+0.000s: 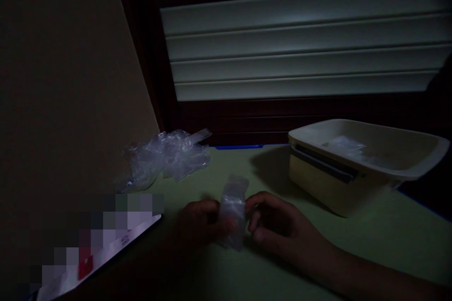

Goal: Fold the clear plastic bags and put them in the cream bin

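In the dim head view, my left hand (199,223) grips a small clear plastic bag (233,202), its thumb lying across the lower front. The bag stands roughly upright above the green tabletop, and whether it is one bag or a few stacked together I cannot tell. My right hand (275,225) is just to the right of it, fingers curled and parted from the thumb, with nothing visible between them. Its index fingertip is at the bag's right edge; touching or just apart is unclear.
A loose pile of clear plastic bags (173,155) lies at the back left. At the right stands a cream plastic bin (318,188) with some clear bags (344,146) inside. A lit screen (106,254), partly pixelated, is at the lower left. Behind the green table (388,254) rises a slatted panel (300,42).
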`<state>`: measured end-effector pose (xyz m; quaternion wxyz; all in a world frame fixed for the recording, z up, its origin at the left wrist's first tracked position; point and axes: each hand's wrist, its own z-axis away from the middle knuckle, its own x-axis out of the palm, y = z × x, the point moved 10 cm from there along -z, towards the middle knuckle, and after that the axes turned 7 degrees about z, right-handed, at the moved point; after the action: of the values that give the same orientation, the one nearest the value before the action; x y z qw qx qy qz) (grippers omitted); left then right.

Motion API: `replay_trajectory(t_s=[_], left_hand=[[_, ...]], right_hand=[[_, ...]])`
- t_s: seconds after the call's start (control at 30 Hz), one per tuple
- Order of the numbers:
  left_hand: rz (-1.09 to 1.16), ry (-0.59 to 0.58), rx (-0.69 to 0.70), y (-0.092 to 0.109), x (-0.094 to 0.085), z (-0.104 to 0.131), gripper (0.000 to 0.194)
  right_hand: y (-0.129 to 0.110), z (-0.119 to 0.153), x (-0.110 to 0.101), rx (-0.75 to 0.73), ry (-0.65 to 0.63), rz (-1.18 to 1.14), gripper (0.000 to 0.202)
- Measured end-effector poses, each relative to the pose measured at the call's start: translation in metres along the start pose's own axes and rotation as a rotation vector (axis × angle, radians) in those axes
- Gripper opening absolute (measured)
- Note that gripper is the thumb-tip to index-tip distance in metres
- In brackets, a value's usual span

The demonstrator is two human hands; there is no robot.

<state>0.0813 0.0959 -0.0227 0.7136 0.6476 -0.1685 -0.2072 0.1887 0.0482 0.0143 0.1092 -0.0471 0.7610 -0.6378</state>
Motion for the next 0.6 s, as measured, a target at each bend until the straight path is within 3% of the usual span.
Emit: replay_trajectory(t_s=[0.17, 0.47, 0.6], left_hand=[[-0.083, -0.069, 0.036, 0.01, 0.011, 0.005, 0.031], [0.038, -0.175, 0.027, 0.013, 0.021, 0.005, 0.04], [-0.05, -0.221, 0.02, 0.022, 0.026, 0.011, 0.045]], right_hand=[[0.006, 0.001, 0.003, 0.024, 0.026, 0.025, 0.027], [0.003, 0.001, 0.006, 0.016, 0.015, -0.005, 0.029], [-0.004, 0.002, 0.002, -0.022, 0.055, -0.04, 0.026]])
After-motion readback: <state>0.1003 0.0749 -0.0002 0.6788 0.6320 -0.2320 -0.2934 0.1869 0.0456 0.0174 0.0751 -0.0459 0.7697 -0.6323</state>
